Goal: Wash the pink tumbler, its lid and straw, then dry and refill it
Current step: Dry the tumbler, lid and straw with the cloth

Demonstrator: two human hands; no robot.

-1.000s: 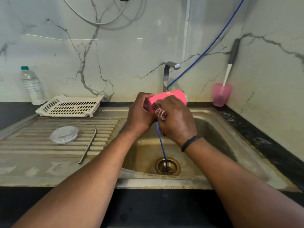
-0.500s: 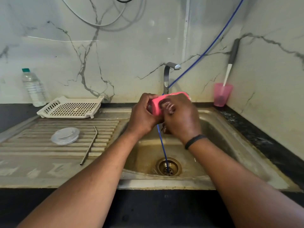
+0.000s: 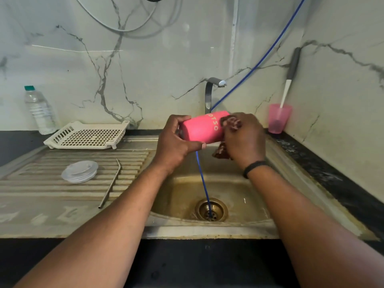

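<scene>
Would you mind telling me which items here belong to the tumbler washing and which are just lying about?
Belonging to the job:
- pink tumbler, gripped by the left hand
- scrubber in the right hand
- clear lid and metal straw on the drainboard
- tap

Lying about:
- water bottle
- white rack
- pink cup

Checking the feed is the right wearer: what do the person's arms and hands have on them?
Both forearms are bare, with no sleeves in view and no gloves. The left hand shows no ring or band. The right hand has a thin black band round its wrist. No watch face, cables or markings show.
</scene>
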